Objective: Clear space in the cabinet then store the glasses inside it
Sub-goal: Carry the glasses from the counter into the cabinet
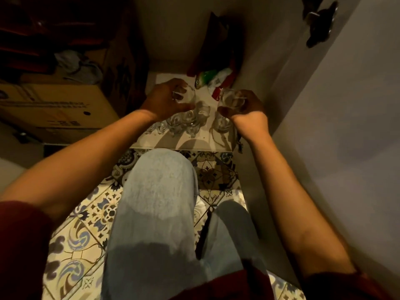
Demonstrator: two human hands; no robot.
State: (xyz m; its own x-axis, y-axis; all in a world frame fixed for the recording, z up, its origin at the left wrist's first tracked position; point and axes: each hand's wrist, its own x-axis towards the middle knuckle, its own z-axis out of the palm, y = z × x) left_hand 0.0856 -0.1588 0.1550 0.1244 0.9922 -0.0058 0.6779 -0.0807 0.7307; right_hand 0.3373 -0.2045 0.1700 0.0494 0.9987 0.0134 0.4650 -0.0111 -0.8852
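Left hand (164,98) and right hand (249,107) each grip a clear glass (184,95) around its wall; likely slippery and fragile, best set down gently on the cabinet shelf (194,141).

— How many hands can you see?

— Two. The left hand (161,98) has one glass (183,94) in it. The right hand (249,111) has one glass (232,98) too.

— So two glasses are held up. Are more sitting on the white shelf (190,144)?

— Yes. Below the hands there is a bunch of glasses (184,122) on the shelf. I count about five, but they are see-through and blurry, so I can't be sure.

— Anything else by the shelf?

— One big cardboard box (54,105) to the left of the shelf. One red, white and green packet (213,80) at the back of the shelf. And one knee in blue jeans (160,191) in front of it.
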